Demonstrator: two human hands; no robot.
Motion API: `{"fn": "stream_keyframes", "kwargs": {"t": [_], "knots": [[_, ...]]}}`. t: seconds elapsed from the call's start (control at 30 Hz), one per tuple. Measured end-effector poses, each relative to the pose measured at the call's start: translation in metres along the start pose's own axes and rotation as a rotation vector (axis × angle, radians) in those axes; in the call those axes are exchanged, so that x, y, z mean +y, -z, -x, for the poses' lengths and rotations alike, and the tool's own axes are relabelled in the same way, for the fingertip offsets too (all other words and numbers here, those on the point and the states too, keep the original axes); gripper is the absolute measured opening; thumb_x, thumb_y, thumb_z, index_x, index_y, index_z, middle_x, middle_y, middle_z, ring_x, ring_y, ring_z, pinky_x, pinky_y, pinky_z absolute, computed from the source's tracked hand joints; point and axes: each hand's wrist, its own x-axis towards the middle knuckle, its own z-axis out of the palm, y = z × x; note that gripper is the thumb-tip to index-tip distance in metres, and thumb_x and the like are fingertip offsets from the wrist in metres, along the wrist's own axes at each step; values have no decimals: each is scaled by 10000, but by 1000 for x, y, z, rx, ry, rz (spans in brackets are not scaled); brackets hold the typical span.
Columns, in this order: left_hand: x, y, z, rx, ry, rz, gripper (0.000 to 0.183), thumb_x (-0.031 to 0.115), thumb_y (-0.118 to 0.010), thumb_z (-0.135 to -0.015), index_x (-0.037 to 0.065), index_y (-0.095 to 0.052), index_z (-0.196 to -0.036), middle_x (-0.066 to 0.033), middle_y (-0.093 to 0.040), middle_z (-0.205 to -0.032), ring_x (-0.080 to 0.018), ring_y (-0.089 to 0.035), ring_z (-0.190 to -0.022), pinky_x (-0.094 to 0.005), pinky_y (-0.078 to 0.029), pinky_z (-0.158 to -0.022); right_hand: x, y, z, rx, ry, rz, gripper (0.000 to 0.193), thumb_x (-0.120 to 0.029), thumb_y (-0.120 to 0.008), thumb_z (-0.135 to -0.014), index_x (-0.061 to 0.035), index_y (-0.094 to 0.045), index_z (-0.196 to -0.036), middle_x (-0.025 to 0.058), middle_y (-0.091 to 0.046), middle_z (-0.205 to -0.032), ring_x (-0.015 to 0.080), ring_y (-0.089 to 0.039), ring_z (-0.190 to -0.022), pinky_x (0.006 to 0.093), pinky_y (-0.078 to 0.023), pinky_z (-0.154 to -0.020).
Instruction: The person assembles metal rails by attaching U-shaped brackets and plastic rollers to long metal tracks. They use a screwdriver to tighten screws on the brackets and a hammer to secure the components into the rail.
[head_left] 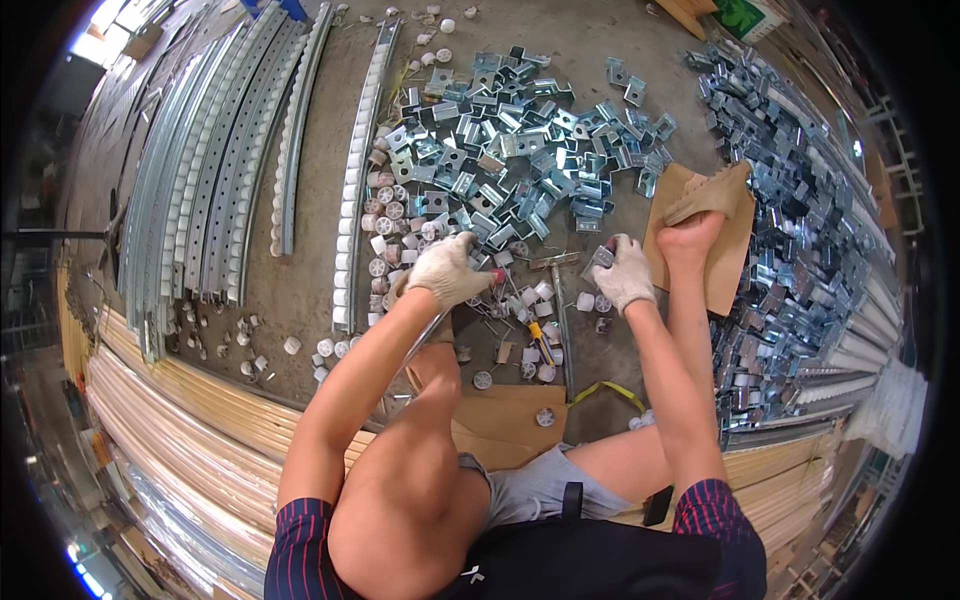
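My left hand, in a whitish work glove, is at the near edge of a heap of bent metal brackets. Its fingers are curled, and what they hold is hidden. A small red piece shows at its fingertips. My right hand, gloved too, grips a small metal bracket between thumb and fingers. Between the hands lie white rollers, loose pins and a yellow-and-black-handled screwdriver. A thin metal bar with a crosspiece at its top lies beside them.
Rails fitted with white rollers lie at left, beside more long rails. Another bracket heap covers the right side. My foot rests on cardboard. Long wrapped strips lie at near left; a yellow strap lies near my legs.
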Motion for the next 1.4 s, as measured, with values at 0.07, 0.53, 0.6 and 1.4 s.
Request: {"fn": "stream_keyframes", "kwargs": {"t": [0.07,0.53,0.6,1.4], "knots": [[-2,-16,-4,-15,61,136,744,489,-833,-791,37,-599,-1334,-254,-741,-1184,-418,-708,-1145,-476,-553,-1014,-19,10,17,33,-65,-308,513,-282,-775,-785,-37,-601,-1201,219,-710,-1016,440,-705,-943,476,-564,-905],[24,-20,40,-175,114,259,660,506,-798,-753,84,-700,-1250,-225,-767,-1137,-385,-740,-1088,-454,-567,-972,-81,-18,53,-286,-154,-1322,313,-3,-792,-899,-82,-626,-1153,2,-692,-1056,88,-652,-803,275,-538,-588],[30,-23,43,-187,121,295,643,495,-802,-768,76,-692,-1244,-234,-764,-1129,-392,-739,-1086,-458,-567,-973,-90,-10,55,-291,-144,-1441,267,-24,-790,-917,-90,-622,-1114,-2,-677,-1002,81,-639,-790,263,-528,-586],[33,-31,50,-119,54,340,602,408,-815,-777,79,-648,-1252,-247,-756,-1075,-421,-730,-1061,-488,-566,-939,-94,-56,21,-276,-10,-1467,132,-154,-569,-1109,-57,-636,-1171,83,-767,-953,115,-708,-760,294,-596,-603]]}}
